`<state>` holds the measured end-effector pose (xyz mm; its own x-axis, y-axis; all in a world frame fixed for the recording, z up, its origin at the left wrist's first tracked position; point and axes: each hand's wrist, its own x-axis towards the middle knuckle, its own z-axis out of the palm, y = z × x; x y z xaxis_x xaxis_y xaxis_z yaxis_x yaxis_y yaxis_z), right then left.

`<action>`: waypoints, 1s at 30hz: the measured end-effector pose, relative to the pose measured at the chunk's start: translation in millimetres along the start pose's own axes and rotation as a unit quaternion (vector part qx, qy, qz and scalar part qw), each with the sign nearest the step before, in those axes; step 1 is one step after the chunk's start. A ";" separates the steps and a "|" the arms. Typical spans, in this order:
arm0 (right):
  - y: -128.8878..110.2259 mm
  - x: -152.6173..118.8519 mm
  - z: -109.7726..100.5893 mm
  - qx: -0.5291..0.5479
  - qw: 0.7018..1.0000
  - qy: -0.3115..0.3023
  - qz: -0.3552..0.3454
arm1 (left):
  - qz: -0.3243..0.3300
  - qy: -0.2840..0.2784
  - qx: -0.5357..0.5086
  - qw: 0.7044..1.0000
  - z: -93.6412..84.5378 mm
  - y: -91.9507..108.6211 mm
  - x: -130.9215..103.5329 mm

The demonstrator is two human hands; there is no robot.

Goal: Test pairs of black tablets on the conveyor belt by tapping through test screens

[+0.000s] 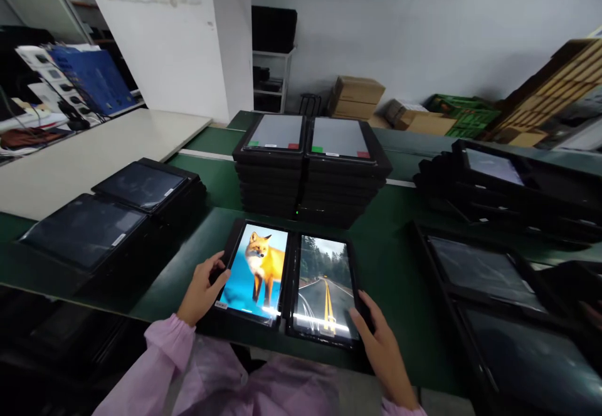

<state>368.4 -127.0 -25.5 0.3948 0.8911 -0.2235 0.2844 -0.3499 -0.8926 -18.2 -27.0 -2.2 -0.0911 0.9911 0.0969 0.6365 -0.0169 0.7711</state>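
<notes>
In front of me a black tray (290, 278) holds two lit tablets side by side. The left tablet (258, 272) displays a fox against blue. On the right tablet (324, 287) a forest road with yellow lines is showing. My left hand (202, 289) grips the tray's left edge, its thumb near the fox screen. Closed on the opposite edge, my right hand (379, 334) has its thumb at the road tablet's border. Both sleeves are pink. Just beyond stands a stack of black trays (270, 184), topped by two tablets (277, 132) with pale screens and green and red corner patches.
Dark-screened tablets (94, 231) in trays lie at the left on the green bench (390, 272). More trays with tablets (489, 272) fill the right side, a stack (536, 184) behind them. Cardboard boxes (357, 96) and a green crate (465, 112) stand by the wall.
</notes>
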 end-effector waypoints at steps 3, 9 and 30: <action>4.0 -19.6 -8.4 -0.024 0.999 -0.038 0.001 | 0.006 -0.094 -0.040 0.995 -12.4 -7.9 -25.3; 9.7 -23.3 -13.2 -0.045 0.998 -0.047 -0.001 | 0.017 -0.182 -0.008 0.983 -18.7 -4.6 -38.8; -4.3 2.9 13.5 -0.049 0.994 0.099 0.002 | -0.011 -0.103 0.052 0.993 11.9 12.1 -10.5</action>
<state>356.6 -119.0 -27.6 0.5583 0.8182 -0.1371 0.3622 -0.3891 -0.8470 -0.5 -36.0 -1.4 0.0463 0.9972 -0.0588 0.7130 0.0083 0.7011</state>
